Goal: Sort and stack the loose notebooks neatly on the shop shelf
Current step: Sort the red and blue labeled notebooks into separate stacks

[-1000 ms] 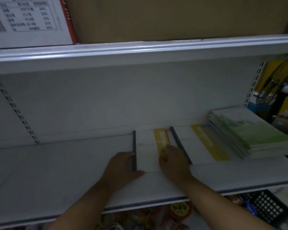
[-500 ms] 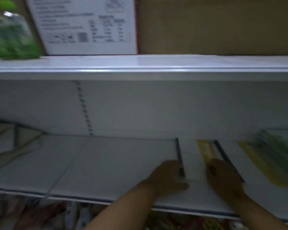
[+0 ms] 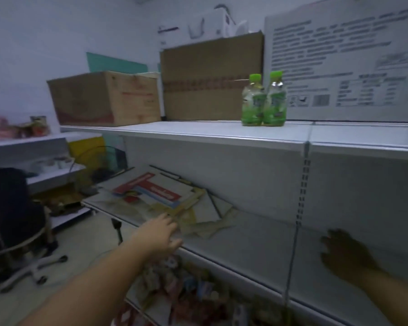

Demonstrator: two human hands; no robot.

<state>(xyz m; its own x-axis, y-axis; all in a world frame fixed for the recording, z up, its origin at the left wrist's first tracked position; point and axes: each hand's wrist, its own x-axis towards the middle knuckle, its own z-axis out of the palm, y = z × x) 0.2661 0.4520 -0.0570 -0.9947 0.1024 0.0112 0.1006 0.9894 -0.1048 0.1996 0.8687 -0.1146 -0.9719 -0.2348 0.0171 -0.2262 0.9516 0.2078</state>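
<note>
Loose notebooks (image 3: pixel 170 198) piled askew mid-frame on shelf (image 3: pixel 257 241). Left hand (image 3: pixel 159 234) spread, empty, nearly touching; right hand (image 3: pixel 346 252) flat, empty, lower right. Likely thin, floppy, slippery: grip by spines.

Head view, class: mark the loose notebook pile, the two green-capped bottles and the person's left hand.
loose notebook pile (image 3: pixel 166 193), head view, on the red band of a cover.
green-capped bottles (image 3: pixel 277 105), head view, on the right bottle's label.
left hand (image 3: pixel 159 234), head view, on the back of the hand.
</note>
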